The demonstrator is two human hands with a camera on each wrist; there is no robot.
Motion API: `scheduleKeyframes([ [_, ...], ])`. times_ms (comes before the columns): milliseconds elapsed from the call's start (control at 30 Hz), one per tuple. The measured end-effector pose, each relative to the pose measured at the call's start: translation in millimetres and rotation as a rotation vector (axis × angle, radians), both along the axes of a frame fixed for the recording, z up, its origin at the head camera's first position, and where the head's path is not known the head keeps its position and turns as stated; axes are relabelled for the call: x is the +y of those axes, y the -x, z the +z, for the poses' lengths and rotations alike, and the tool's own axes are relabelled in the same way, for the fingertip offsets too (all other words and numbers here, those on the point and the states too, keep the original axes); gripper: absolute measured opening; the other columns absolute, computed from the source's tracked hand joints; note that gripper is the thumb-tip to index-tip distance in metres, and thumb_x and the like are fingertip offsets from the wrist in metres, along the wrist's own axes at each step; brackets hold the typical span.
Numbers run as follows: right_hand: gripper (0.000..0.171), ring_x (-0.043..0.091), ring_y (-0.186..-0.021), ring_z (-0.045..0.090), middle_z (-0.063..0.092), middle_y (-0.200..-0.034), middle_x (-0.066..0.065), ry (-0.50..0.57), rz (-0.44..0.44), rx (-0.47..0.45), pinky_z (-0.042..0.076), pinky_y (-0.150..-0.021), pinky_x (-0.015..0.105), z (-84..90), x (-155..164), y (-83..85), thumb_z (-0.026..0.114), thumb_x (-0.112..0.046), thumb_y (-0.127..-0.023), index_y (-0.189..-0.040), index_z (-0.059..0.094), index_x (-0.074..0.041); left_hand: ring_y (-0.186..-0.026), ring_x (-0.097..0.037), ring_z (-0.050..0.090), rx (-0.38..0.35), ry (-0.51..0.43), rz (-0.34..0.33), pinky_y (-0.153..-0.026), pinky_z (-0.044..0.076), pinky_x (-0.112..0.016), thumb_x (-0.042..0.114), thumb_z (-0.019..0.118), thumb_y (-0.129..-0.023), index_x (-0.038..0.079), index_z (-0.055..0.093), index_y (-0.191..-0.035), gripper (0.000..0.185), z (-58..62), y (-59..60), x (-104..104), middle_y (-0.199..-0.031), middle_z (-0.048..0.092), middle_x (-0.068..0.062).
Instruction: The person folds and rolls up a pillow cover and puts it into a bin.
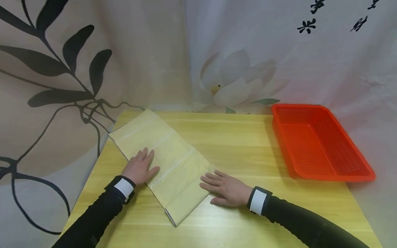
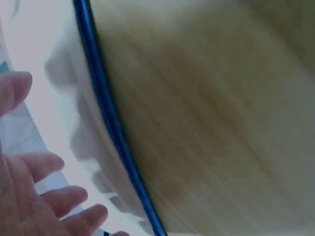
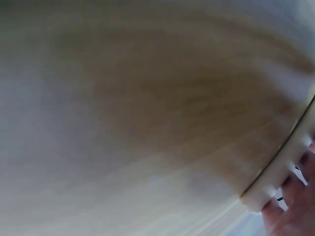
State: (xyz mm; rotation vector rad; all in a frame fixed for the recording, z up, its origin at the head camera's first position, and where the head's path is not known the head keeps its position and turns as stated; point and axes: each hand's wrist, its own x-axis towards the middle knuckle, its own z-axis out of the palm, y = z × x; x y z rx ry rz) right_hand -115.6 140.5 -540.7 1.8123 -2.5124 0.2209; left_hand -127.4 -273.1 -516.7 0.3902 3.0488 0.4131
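Note:
A folded pale yellow cloth with white wavy stitched lines lies slantwise on the wooden table. My left hand is at its left edge, fingers spread over the fabric. At the lower right edge my right hand lies with straight fingers, their tips over the cloth. The left wrist view shows the cloth's blue edge beside my left hand. In the right wrist view, a thin dark line runs along the cloth's edge, close to the fingers of my right hand.
An orange-red plastic basket stands at the table's right side. Behind the table hangs a pale curtain printed with dark leaves, a lotus flower and black characters. The cloth's upper left corner reaches the table's left edge.

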Motion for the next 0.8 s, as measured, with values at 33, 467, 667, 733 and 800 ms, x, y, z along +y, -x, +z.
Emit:
scheduleKeyframes([
  [33, 0.067, 0.032, -0.155, 0.041, 0.043, -0.168, 0.013, 0.001, -0.002, 0.004, 0.033, -0.126, 0.055, 0.8, 0.9, -1.8, 0.060, -0.045, -0.108, -0.163, 0.046, -0.009, -0.148, -0.063, 0.033, -0.029, 0.016, -0.002, -0.117, 0.031, -0.077, 0.044, 0.061, -0.105, -0.005, 0.042, -0.160, 0.076, -0.6, 4.3, -0.7, -0.163, 0.033, -0.039],
  [467, 0.064, 0.029, -0.150, 0.050, 0.050, -0.164, 0.009, -0.048, -0.045, 0.068, 0.042, -0.122, 0.051, 11.9, 15.0, -35.0, 0.060, -0.049, -0.108, -0.159, 0.053, -0.013, -0.149, -0.061, 0.033, -0.008, 0.053, -0.107, -0.115, 0.035, -0.076, 0.043, 0.062, -0.105, -0.004, 0.042, -0.160, 0.075, -9.6, -0.5, 17.0, -0.163, 0.034, -0.038],
  [667, 0.061, 0.026, -0.145, 0.055, 0.054, -0.161, 0.005, -0.089, -0.086, 0.086, 0.049, -0.115, 0.050, 17.2, 21.5, -54.8, 0.060, -0.053, -0.107, -0.157, 0.056, -0.017, -0.152, -0.058, 0.032, -0.023, 0.063, -0.145, -0.118, 0.034, -0.074, 0.044, 0.063, -0.105, -0.003, 0.042, -0.161, 0.076, -7.6, -4.8, 31.5, -0.165, 0.034, -0.035],
  [733, 0.060, 0.025, -0.142, 0.057, 0.056, -0.160, 0.004, -0.095, -0.099, 0.088, 0.052, -0.112, 0.050, 18.9, 22.7, -60.7, 0.061, -0.053, -0.106, -0.156, 0.058, -0.018, -0.152, -0.057, 0.032, -0.024, 0.062, -0.166, -0.118, 0.034, -0.073, 0.045, 0.062, -0.105, -0.002, 0.042, -0.161, 0.076, -7.3, -4.6, 35.2, -0.166, 0.034, -0.035],
  [800, 0.059, 0.024, -0.139, 0.059, 0.058, -0.158, 0.003, -0.096, -0.103, 0.090, 0.055, -0.108, 0.049, 19.7, 23.7, -66.0, 0.062, -0.053, -0.106, -0.154, 0.060, -0.019, -0.153, -0.056, 0.032, -0.025, 0.054, -0.190, -0.118, 0.034, -0.073, 0.045, 0.062, -0.105, -0.002, 0.042, -0.161, 0.075, -8.5, -3.5, 38.2, -0.166, 0.034, -0.034],
])
